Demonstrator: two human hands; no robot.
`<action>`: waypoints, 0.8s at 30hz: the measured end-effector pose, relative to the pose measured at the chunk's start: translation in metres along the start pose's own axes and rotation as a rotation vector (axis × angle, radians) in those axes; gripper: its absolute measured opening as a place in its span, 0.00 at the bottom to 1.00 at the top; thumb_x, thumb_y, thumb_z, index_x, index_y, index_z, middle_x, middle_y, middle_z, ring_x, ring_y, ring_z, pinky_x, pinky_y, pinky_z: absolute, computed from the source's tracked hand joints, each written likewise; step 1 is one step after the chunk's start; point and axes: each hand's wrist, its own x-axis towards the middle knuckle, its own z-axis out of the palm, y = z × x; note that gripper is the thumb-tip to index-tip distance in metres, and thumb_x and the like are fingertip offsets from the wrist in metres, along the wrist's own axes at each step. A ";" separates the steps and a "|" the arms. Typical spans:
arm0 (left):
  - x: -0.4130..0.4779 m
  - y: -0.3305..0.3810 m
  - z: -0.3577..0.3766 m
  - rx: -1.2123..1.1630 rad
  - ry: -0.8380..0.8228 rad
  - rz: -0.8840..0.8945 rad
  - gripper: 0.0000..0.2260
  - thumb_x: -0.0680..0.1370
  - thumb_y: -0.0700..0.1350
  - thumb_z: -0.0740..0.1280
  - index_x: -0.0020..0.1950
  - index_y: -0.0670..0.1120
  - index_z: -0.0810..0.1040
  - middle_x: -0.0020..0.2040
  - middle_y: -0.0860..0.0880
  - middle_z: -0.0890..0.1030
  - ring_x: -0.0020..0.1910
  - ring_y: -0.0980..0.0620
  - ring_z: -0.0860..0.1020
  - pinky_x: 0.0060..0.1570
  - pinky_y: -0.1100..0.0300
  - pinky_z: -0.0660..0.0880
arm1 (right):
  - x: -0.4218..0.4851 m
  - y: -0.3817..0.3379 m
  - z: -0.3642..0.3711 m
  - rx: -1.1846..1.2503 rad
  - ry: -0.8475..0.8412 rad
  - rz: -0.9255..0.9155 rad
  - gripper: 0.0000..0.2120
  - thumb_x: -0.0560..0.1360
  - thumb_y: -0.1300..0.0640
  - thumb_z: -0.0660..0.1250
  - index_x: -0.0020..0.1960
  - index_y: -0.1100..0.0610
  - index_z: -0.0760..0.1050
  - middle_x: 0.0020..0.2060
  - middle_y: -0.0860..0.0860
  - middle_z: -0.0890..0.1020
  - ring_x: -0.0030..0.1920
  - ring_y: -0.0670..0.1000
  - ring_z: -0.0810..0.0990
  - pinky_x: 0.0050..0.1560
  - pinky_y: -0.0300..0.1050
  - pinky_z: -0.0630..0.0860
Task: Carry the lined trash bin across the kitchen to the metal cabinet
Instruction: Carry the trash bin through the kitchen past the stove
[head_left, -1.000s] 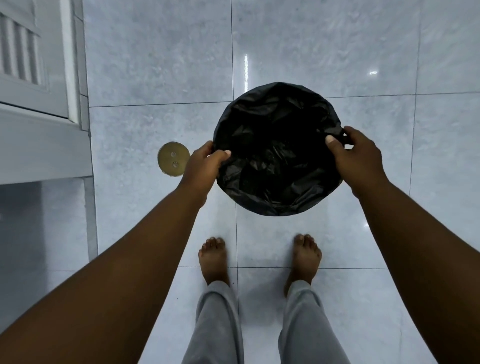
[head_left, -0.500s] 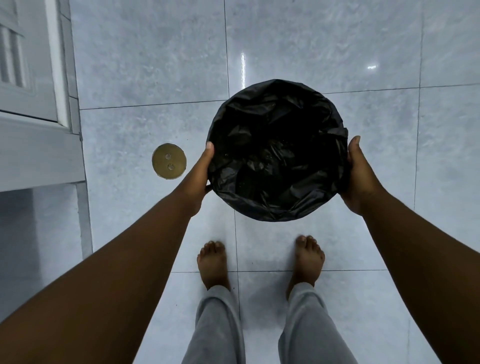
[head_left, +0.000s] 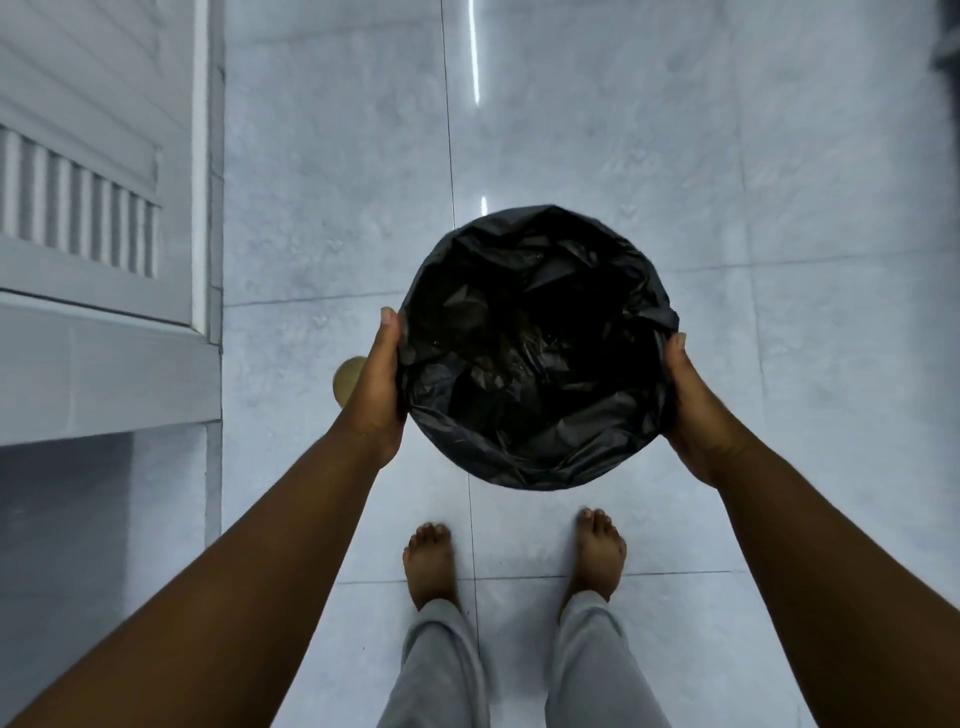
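The round trash bin (head_left: 535, 348), lined with a crumpled black bag, is held above the floor in front of me, and I look straight down into it. My left hand (head_left: 376, 387) presses flat against its left side, thumb up along the rim. On the opposite side my right hand (head_left: 693, 405) cups the bin's right wall. The bin's own wall is hidden under the bag. No metal cabinet shows in the head view.
A white louvred door and its grey frame (head_left: 104, 218) stand at the left. A round brass floor drain cover (head_left: 349, 379) peeks out beside my left wrist. My bare feet (head_left: 431, 566) stand on glossy grey floor tiles (head_left: 597, 130). A dark object edges in at the top right.
Both hands slid from pinching the bag's rim to gripping the bin's sides. The bin has come up toward me, and the view has tilted further forward along the floor.
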 end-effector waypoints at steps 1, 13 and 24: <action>-0.023 0.009 0.009 -0.025 -0.047 0.045 0.29 0.79 0.67 0.50 0.74 0.55 0.72 0.72 0.48 0.77 0.70 0.47 0.75 0.71 0.46 0.69 | -0.021 -0.020 0.002 -0.005 0.009 -0.003 0.43 0.68 0.21 0.52 0.79 0.39 0.63 0.72 0.41 0.74 0.73 0.46 0.72 0.75 0.54 0.67; -0.274 0.261 0.107 0.117 -0.135 0.390 0.25 0.80 0.67 0.47 0.64 0.64 0.79 0.66 0.56 0.81 0.68 0.52 0.77 0.69 0.50 0.71 | -0.285 -0.303 0.008 -0.084 0.011 -0.356 0.42 0.68 0.23 0.50 0.76 0.42 0.66 0.74 0.48 0.74 0.70 0.46 0.75 0.74 0.51 0.66; -0.371 0.421 0.172 -0.078 -0.240 0.798 0.27 0.81 0.65 0.50 0.70 0.54 0.77 0.69 0.48 0.79 0.69 0.47 0.76 0.72 0.47 0.67 | -0.385 -0.479 0.020 -0.232 -0.025 -0.716 0.46 0.69 0.22 0.46 0.76 0.48 0.71 0.67 0.51 0.82 0.63 0.51 0.81 0.62 0.50 0.74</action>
